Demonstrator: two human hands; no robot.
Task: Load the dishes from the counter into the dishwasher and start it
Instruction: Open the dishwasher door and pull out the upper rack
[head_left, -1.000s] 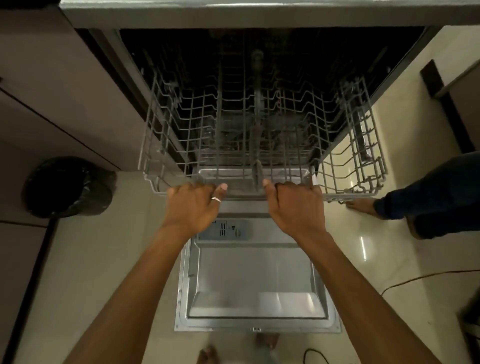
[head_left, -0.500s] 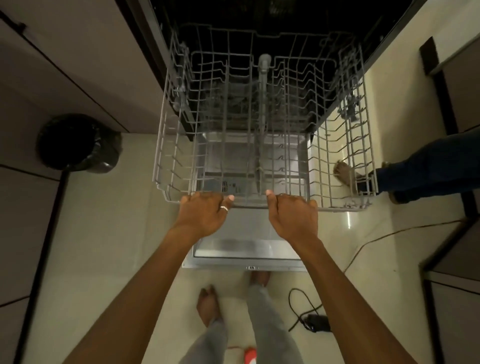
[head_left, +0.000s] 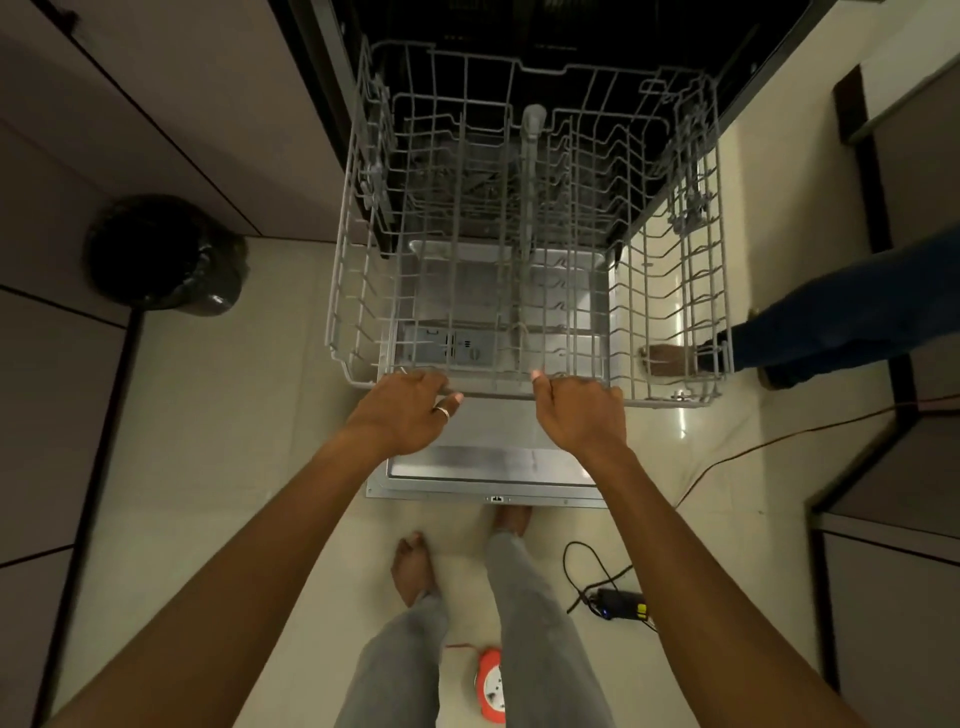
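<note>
The grey wire upper rack (head_left: 358, 291) of the dishwasher stands pulled far out over the lowered door (head_left: 493, 467). No dishes sit in it. My left hand (head_left: 410, 410) grips the rack's front rim left of centre, a ring on one finger. My right hand (head_left: 582, 410) holds the same rim right of centre, thumb pointing up. The dark dishwasher cavity (head_left: 571, 47) lies behind the rack. No counter or dishes are in view.
A black bin (head_left: 161, 254) stands on the floor at left by the cabinets. Another person's leg and bare foot (head_left: 670, 358) are at the right beside the rack. A black adapter with cable (head_left: 618, 610) and an orange-red object (head_left: 491, 686) lie by my feet.
Both hands have drawn the rack further out toward me, so it now covers most of the open door. The view has tilted down, showing my legs and the floor.
</note>
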